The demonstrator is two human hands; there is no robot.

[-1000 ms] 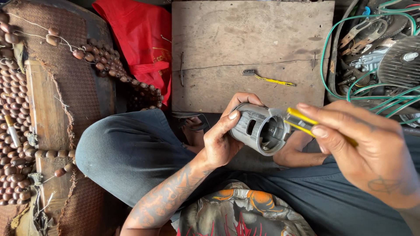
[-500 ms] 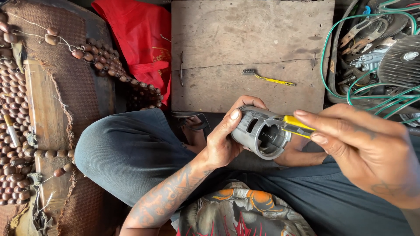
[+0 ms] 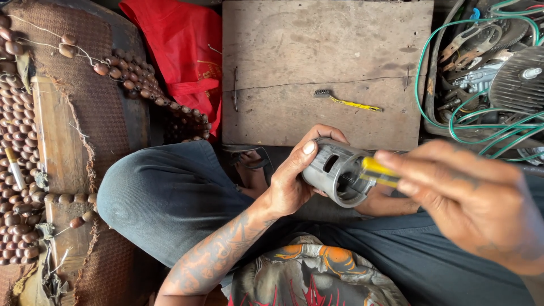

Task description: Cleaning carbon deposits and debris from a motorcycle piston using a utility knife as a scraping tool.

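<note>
My left hand (image 3: 293, 175) grips a grey cylindrical metal housing (image 3: 334, 170) with slots in its side, its open end turned toward my right hand. My right hand (image 3: 470, 198) holds a yellow-handled tool (image 3: 378, 171), whose tip reaches into the housing's open mouth. Both hands hover over my lap, above my crossed legs in dark grey trousers (image 3: 170, 198). The tool's tip is hidden inside the housing.
A worn wooden board (image 3: 323, 51) lies ahead with a small yellow-handled brush (image 3: 347, 102) on it. A red cloth (image 3: 181, 51) lies to its left. Strings of brown beads (image 3: 22, 187) cover the left side. Green wires and metal parts (image 3: 487, 85) pile up at the right.
My right hand has moved left, bringing the yellow-handled tool into the housing's opening. The left hand has tilted the housing slightly.
</note>
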